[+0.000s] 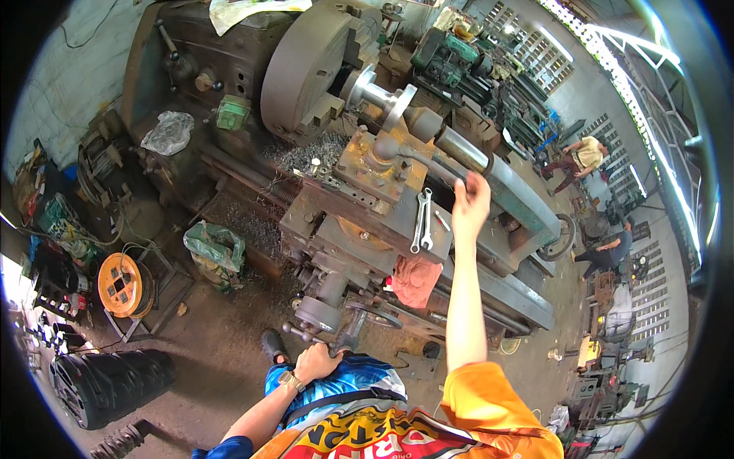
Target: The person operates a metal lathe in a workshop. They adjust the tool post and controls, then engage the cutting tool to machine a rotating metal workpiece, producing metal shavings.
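My right hand [470, 208] reaches over the lathe with its fingers curled at the outer end of the tool post lever [430, 162]. That lever runs from a round knob on the square tool post [372, 170]. My left hand [317, 362], with a watch at the wrist, is closed low by my thigh, beside the ball-ended crank handle [297, 331] and the handwheel [375, 314]. What its fingers hold is hidden. Two combination wrenches [422, 222] lie on the carriage near my right forearm. A shiny flanged metal workpiece [375, 93] sits between the big chuck [302, 73] and the tailstock [501, 183].
A reddish cloth [415, 281] hangs at the carriage's front edge. Metal chips [310, 155] lie under the chuck. An orange reel [122, 284], a green plastic bag [214, 249] and a black ribbed drum [115, 382] stand left. Two people [585, 157] work farther off at right.
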Motion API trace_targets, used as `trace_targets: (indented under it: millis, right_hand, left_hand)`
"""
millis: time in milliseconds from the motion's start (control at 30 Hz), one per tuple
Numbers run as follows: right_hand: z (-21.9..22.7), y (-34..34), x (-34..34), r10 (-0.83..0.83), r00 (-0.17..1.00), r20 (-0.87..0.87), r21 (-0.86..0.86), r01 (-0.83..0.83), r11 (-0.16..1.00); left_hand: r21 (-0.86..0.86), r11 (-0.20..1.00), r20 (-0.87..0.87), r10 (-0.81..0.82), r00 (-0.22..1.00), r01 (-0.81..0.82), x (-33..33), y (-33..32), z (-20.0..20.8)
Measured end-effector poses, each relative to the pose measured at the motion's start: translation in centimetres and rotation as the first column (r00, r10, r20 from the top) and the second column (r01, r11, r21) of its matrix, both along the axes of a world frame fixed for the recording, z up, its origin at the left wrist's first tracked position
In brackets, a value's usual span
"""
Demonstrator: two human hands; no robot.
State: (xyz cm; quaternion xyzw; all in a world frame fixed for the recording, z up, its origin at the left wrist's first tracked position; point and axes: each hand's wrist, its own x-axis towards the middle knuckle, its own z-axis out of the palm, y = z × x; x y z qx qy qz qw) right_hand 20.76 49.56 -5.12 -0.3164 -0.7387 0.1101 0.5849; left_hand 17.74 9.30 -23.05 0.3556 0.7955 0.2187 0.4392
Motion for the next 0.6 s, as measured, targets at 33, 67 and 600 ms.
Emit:
trace_targets:
  millis: [33,67,600]
  right_hand:
    - [-0.9,-1.7,1.7,0.016,1.000,0.003,-0.138,-0.015,0.990]
    - [-2.1,-3.6,3.4,0.041,0.999,0.003,-0.281,-0.038,0.959]
    - [-7.1,-6.5,11.2,0.032,0.978,0.205,-0.342,0.041,0.939]
  left_hand:
    - [-0.005,1.000,-0.004,0.003,1.000,-0.003,0.0,0.0,0.0]
    - [-0.009,1.000,-0.012,0.006,1.000,-0.006,0.1,0.1,0.0]
    - [-0.110,0.994,0.149,0.022,0.989,-0.006,-0.3,0.4,-1.9]
